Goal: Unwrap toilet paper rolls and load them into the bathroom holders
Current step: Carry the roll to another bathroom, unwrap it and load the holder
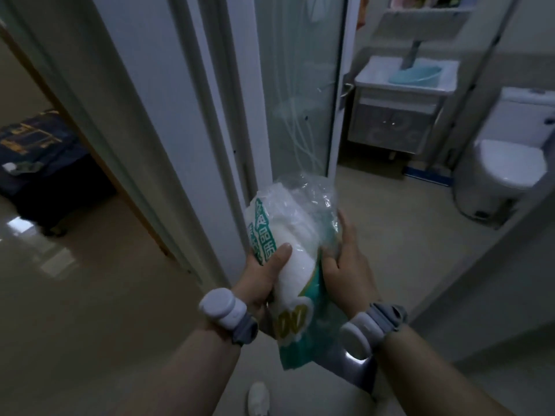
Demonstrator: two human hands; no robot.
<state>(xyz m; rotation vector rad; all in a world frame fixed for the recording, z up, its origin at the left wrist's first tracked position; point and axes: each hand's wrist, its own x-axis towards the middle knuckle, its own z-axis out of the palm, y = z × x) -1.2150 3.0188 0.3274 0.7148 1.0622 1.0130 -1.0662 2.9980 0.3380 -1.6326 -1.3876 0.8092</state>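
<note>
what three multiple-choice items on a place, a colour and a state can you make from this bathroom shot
1. Where does the blue basin sit?
A in the sink
B on the toilet
C on the floor

2. What colour is the print on the toilet paper pack?
A red
B green
C black

3. What is the left hand doing?
A hanging idle
B pushing the door
C gripping the pack

Answers:
1 A, the basin lies in the vanity's sink.
2 B, green lettering runs along the wrapper.
3 C, its thumb curls over the pack's front.
</note>
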